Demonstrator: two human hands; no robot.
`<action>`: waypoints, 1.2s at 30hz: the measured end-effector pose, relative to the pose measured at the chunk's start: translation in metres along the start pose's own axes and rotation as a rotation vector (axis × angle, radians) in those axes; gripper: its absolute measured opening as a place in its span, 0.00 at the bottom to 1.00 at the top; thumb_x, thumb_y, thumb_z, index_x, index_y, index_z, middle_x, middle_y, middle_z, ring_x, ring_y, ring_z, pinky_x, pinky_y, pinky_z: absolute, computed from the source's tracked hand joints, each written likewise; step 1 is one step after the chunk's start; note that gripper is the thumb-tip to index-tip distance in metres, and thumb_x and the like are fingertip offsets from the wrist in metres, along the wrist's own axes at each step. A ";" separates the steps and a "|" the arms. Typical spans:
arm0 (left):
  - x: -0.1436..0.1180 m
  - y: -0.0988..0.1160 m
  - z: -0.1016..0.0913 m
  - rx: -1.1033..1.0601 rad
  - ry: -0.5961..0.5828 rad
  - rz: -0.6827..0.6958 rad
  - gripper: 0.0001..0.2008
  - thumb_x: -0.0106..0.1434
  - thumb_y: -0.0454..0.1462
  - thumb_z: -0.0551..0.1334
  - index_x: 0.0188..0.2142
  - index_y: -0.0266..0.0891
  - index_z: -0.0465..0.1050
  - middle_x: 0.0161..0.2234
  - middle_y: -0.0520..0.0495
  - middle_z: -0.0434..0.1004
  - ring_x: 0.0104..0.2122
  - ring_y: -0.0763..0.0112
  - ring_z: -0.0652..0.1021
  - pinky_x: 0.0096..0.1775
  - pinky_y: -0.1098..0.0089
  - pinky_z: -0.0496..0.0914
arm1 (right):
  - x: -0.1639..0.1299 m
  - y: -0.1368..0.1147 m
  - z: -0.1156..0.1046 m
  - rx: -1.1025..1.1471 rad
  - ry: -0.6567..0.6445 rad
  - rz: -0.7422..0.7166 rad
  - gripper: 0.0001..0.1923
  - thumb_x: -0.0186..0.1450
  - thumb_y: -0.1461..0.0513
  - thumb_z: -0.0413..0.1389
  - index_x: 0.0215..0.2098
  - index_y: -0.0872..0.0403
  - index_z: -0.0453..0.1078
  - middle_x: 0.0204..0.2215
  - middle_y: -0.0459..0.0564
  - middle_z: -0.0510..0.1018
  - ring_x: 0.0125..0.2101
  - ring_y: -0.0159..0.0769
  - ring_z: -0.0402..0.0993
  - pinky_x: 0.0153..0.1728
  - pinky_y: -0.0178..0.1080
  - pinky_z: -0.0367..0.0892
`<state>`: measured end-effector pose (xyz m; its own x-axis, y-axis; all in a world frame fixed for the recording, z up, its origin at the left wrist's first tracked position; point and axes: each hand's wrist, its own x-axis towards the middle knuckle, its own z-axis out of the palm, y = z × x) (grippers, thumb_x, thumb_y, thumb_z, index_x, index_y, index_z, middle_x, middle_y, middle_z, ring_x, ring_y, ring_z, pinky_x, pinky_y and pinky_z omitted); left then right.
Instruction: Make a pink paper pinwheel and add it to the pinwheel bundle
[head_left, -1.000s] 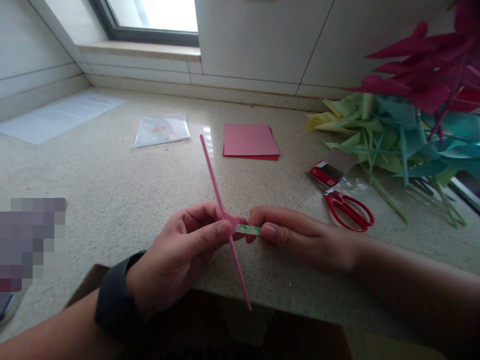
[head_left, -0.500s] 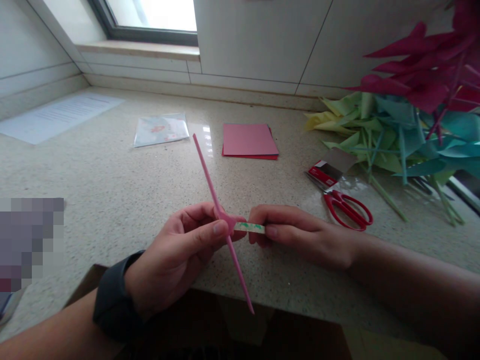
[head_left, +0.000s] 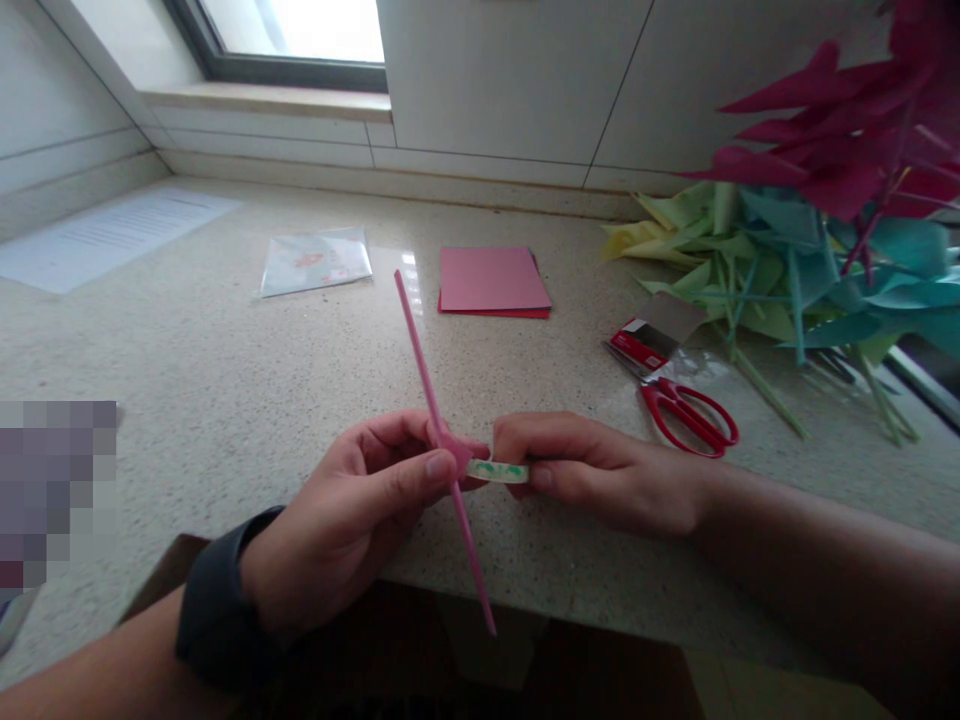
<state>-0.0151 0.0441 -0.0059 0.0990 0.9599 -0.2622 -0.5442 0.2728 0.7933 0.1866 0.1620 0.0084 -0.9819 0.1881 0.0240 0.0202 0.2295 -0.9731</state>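
My left hand (head_left: 375, 480) pinches the middle of a folded pink paper (head_left: 420, 360) between thumb and fingers. Seen almost edge-on, the paper looks like a thin slanted line, its upper end leaning left. From the pinched middle a short strip of tape (head_left: 496, 470), pale with green marks, runs across to my right hand (head_left: 577, 465). The right thumb and forefinger are closed on the tape's far end, and the strip bows slightly downward. Whether a roll lies inside the right hand is hidden.
Red-handled scissors (head_left: 686, 415) lie by a red packet (head_left: 641, 342) on the right. Behind are a stack of pink and red paper squares (head_left: 495, 280), a clear sleeve (head_left: 315, 262) and a printed sheet (head_left: 120, 235). Folded paper flowers (head_left: 772, 250) with stems fill the far right.
The pink paper has turned a little more upright in my left hand. The tape strip, nearly straight before, now sags slightly. The whole view has shifted a little.
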 end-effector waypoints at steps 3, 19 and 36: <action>0.000 0.001 0.001 -0.005 -0.008 -0.001 0.04 0.60 0.34 0.71 0.34 0.37 0.80 0.33 0.50 0.82 0.35 0.75 0.80 0.41 0.80 0.73 | 0.000 0.000 0.000 0.002 -0.005 -0.010 0.05 0.68 0.65 0.48 0.35 0.55 0.64 0.32 0.45 0.66 0.35 0.32 0.62 0.37 0.36 0.59; 0.000 0.001 0.002 -0.004 0.002 0.008 0.04 0.58 0.34 0.72 0.33 0.37 0.80 0.32 0.49 0.82 0.34 0.75 0.80 0.41 0.80 0.73 | -0.001 0.000 0.000 0.011 -0.003 -0.036 0.05 0.69 0.65 0.48 0.35 0.54 0.64 0.32 0.45 0.67 0.34 0.31 0.62 0.38 0.36 0.60; 0.001 0.001 0.004 -0.026 -0.014 0.025 0.03 0.59 0.33 0.71 0.34 0.38 0.80 0.39 0.47 0.84 0.41 0.69 0.82 0.48 0.71 0.76 | 0.000 0.001 0.008 0.057 0.243 0.040 0.12 0.72 0.54 0.53 0.39 0.56 0.69 0.30 0.44 0.69 0.32 0.30 0.63 0.33 0.34 0.62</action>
<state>-0.0123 0.0457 -0.0033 0.0967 0.9672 -0.2347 -0.5682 0.2472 0.7848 0.1853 0.1541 0.0056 -0.9061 0.4218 0.0328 0.0408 0.1642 -0.9856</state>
